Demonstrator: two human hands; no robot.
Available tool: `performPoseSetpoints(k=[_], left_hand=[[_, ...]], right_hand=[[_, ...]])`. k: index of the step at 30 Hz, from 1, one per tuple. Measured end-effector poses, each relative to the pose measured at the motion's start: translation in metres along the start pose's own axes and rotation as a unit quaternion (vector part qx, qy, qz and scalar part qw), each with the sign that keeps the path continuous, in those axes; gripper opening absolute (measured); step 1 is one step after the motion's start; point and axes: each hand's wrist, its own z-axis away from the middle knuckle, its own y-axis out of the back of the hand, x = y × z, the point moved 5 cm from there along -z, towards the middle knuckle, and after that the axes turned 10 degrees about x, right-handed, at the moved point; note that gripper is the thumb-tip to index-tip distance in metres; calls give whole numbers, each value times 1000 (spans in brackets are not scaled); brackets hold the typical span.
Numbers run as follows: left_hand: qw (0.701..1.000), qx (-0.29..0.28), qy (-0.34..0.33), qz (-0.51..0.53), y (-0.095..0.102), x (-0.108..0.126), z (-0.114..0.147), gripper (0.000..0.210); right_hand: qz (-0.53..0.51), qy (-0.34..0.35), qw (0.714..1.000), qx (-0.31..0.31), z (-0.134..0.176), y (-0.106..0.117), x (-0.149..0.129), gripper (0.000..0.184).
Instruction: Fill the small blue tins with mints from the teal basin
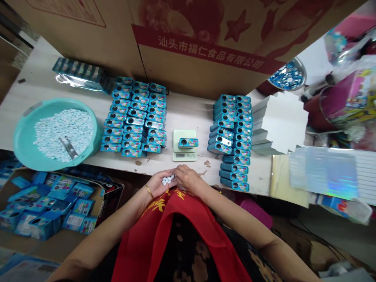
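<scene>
My left hand (160,184) lies palm up at the table's front edge, cupped round a small heap of white candies (168,180). My right hand (187,178) meets its fingertips, with curled fingers beside the candies; whatever they grip is hidden. Just beyond both hands sits a pale green digital scale (184,156), and one small blue tin (188,143) rests on its platform. Rows of similar blue tins (135,113) stand left of the scale. Two more columns of blue tins (235,137) are on the right.
A turquoise basin (22,133) at the left holds loose white candies and a metal strip. Below it is a carton (108,203) of blue boxes. A large cardboard box (188,66) walls off the back. White card stacks (282,121) and plastic sheets (323,168) lie right.
</scene>
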Motion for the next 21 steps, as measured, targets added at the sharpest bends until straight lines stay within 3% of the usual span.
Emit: performPoseSetpoints(k=[6,12,17,21], left_hand=[[997,10,-68,20,-24,37,-12,32],[996,25,-79,20,-24,49,-3,39],[998,24,-52,35,-6,30,5,33],[999,11,-41,20,2,8,7,22]], right_hand=[[-43,-75,986,143,-36,38,48,18],[31,-122,983,131,-68,53,79,19],[-11,-117,977,180,-42,52,53,22],[-31,-8,997,67,-14,26,-5,21]])
